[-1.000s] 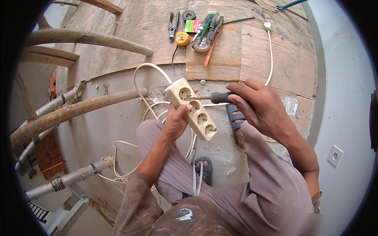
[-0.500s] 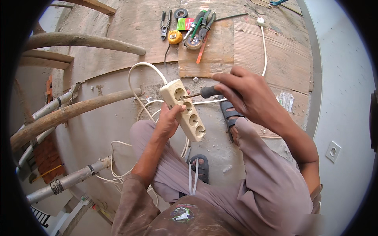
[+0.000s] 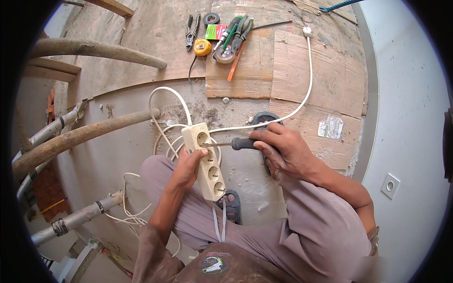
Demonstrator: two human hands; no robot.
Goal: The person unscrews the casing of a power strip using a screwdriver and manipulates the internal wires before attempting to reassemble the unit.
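My left hand (image 3: 188,168) is closed round a cream power strip (image 3: 205,162), its thumb pressed on the face between the upper sockets. The strip stands tilted, with a row of several round sockets facing up at me and a white cable (image 3: 171,89) looping from its far end. In my right hand (image 3: 288,150) I grip the dark handle of a screwdriver (image 3: 242,144). Its metal shaft points left, and the tip is at the socket nearest the cable end. Whether the tip touches a screw there is too small to tell.
On cardboard (image 3: 245,85) ahead lie pliers (image 3: 192,32), a yellow tape measure (image 3: 202,47), black tape (image 3: 211,18) and a bunch of hand tools (image 3: 234,35). A white plug (image 3: 307,31) ends the cable. Wooden poles (image 3: 85,136) and a metal pipe (image 3: 78,219) stand left; a wall socket (image 3: 390,186) is right.
Both hands, the power strip and the screwdriver have come lower in view and nearer my body. The screwdriver lies more level, its tip still at the same socket.
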